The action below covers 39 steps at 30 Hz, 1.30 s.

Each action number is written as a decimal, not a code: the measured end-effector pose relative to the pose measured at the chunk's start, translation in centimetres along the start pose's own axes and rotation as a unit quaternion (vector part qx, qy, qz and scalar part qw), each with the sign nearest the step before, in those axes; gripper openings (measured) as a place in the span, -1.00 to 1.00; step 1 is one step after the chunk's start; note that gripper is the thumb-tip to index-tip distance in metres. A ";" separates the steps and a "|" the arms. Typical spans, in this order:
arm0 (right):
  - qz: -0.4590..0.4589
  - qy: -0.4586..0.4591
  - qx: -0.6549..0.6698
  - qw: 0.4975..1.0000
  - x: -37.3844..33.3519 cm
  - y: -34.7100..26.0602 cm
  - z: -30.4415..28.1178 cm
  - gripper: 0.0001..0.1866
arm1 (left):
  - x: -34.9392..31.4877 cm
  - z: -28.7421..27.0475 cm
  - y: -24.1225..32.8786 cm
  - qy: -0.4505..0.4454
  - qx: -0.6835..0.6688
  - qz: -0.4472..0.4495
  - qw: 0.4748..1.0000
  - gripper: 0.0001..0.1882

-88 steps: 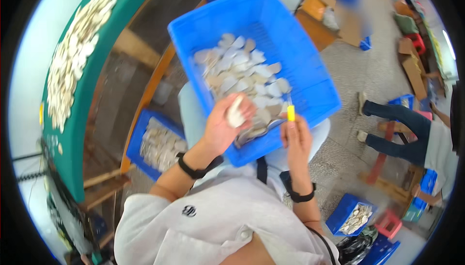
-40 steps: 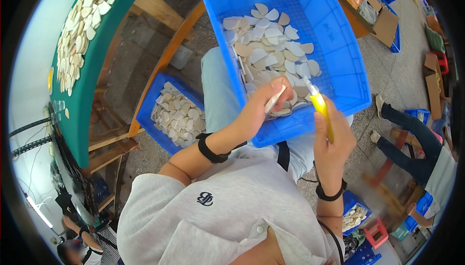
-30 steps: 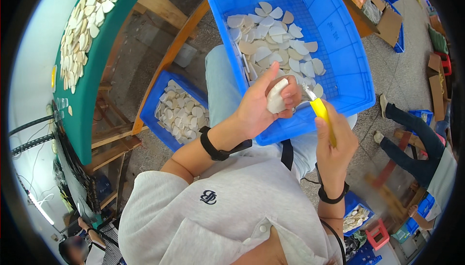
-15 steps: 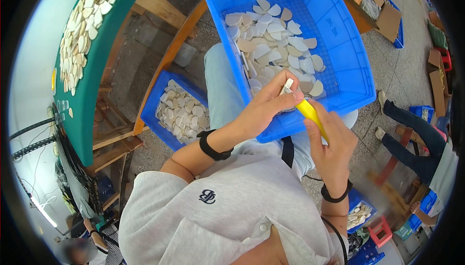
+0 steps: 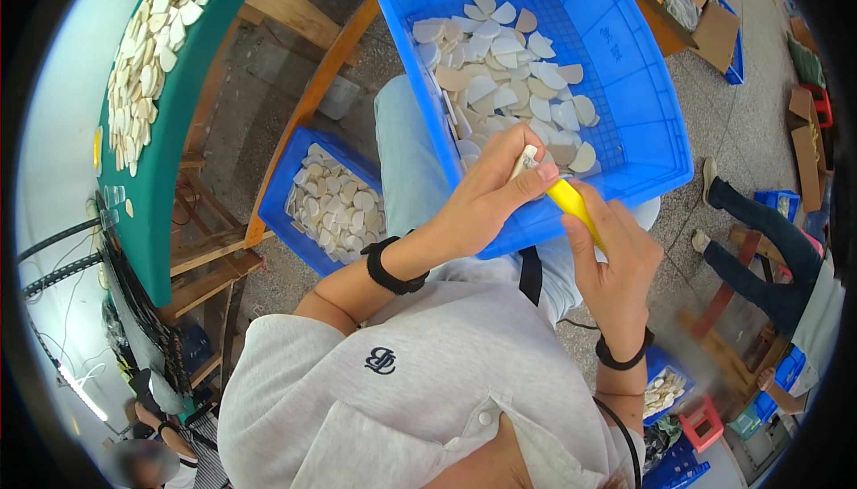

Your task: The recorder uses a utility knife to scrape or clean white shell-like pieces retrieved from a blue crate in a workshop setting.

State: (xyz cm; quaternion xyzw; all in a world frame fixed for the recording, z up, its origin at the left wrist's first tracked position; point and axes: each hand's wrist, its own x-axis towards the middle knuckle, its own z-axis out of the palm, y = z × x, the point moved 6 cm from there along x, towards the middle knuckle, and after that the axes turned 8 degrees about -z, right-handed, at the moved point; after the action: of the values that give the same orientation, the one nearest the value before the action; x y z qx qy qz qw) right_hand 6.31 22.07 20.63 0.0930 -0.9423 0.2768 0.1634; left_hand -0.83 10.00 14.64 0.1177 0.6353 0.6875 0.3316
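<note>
Above the near rim of a large blue crate (image 5: 650, 187), my two hands meet. My left hand (image 5: 495, 181) is closed on a small white flat piece (image 5: 529, 154), pinched between thumb and fingers. A slim yellow-handled tool (image 5: 576, 206) is gripped in my right hand (image 5: 618, 257). Its front end lies against my left thumb and the piece; the working tip is hidden there. Inside the crate lies a loose pile of white and beige half-round pieces (image 5: 509, 69). The crate rests over my legs.
Left of my leg stands a smaller blue crate (image 5: 290, 228) full of similar pieces. A green-topped table (image 5: 201, 87) bears another heap at far left. Cardboard boxes (image 5: 714, 33), a red stool (image 5: 703, 425) and a seated person's legs (image 5: 759, 239) are on the right.
Both hands keep their grips, with only a slight shift of the fingers around the piece and the tool. The whole view has moved a little.
</note>
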 end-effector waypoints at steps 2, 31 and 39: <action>-0.001 -0.002 -0.007 1.000 0.0 0.0 0.0 -0.67 | -0.1 -0.1 -0.1 0.009 0.012 0.003 1.000 -0.73; -0.017 0.005 -0.076 0.997 -0.1 -0.2 0.5 -0.68 | 0.6 -0.5 -0.5 0.060 0.052 0.058 0.995 -0.68; 0.058 0.082 -0.042 0.994 -0.5 1.6 0.4 -0.74 | 1.1 0.0 -2.0 -0.044 -0.204 -0.069 0.976 -0.59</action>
State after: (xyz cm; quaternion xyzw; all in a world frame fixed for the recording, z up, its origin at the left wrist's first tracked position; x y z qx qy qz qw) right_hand 6.22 23.26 19.35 0.0082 -0.9403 0.2525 0.2279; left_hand -1.06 10.60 12.40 0.0335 0.4730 0.7724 0.4226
